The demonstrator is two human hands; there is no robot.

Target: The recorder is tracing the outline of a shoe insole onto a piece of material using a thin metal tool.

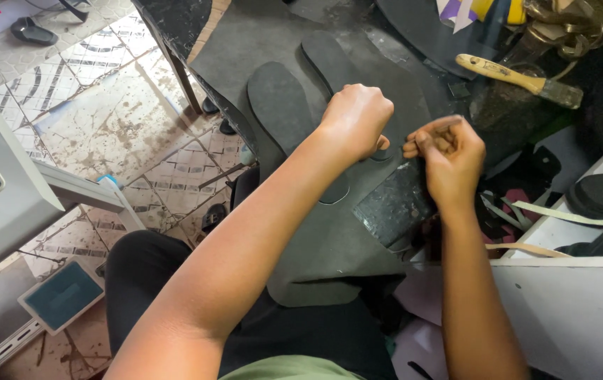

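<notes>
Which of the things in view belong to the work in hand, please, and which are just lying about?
In hand: left hand; right hand; grey sheet; sole cut-outs.
Lying about: brush; pale strips; small scale.

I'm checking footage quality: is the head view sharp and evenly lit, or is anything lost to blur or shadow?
Head view: left hand and right hand sharp, daylight even on the tiled floor; dark sheet and soles merge in low contrast; top right corner shadowed, brush still clear.
</notes>
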